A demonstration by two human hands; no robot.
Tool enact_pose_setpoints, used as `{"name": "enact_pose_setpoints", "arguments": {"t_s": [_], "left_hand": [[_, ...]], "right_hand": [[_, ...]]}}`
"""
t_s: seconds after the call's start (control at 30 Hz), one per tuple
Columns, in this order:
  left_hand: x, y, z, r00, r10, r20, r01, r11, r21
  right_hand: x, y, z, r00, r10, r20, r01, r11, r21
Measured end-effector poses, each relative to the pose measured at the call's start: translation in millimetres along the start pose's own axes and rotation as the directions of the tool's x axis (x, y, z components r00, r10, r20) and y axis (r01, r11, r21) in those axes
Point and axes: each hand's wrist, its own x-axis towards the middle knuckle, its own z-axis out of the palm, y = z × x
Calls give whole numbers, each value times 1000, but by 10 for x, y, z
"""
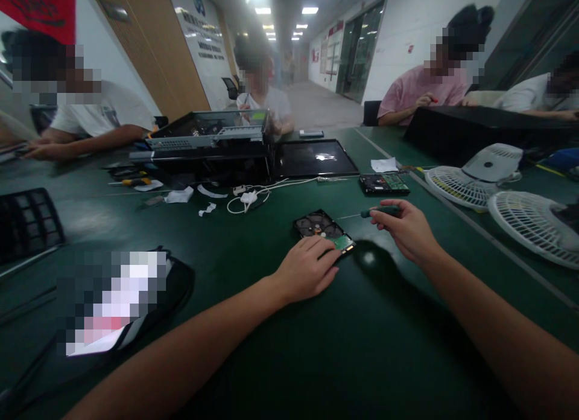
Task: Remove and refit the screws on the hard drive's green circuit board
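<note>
A hard drive (316, 224) lies on the green table with its underside and green circuit board facing up. My left hand (310, 264) holds it down at its near edge, with the fingers curled over the board. In my right hand (409, 227) is a screwdriver (382, 211) with a dark green handle, pinched between thumb and fingers. Its thin shaft points left, and the tip is close to the drive's right side; I cannot tell whether they touch.
Further back lie a second hard drive (384, 184), a white cable (244, 203), paper scraps (180, 195) and an open computer case (203, 148). White fan grilles (534, 227) stand at the right. A pixelated phone-like object (122, 305) lies at the left. Several people sit around the table.
</note>
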Motion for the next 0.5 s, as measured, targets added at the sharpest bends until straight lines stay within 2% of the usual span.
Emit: {"name": "enact_pose_setpoints", "arguments": {"t_s": [0.13, 0.3, 0.4, 0.5], "left_hand": [[-12, -69, -4, 1000, 24, 4, -24, 1000, -16], [-44, -118, -25, 995, 68, 77, -65, 997, -40], [-56, -137, -24, 992, 80, 101, -75, 996, -50], [-57, -148, -11, 994, 63, 91, -59, 997, -50]], "right_hand": [[-32, -67, 37, 993, -117, -29, 116, 993, -24], [-117, -123, 72, 984, -176, -33, 171, 978, -117], [-186, -162, 101, 976, -219, 3, 216, 958, -188], [-252, -204, 149, 964, -267, 19, 266, 950, -161]]}}
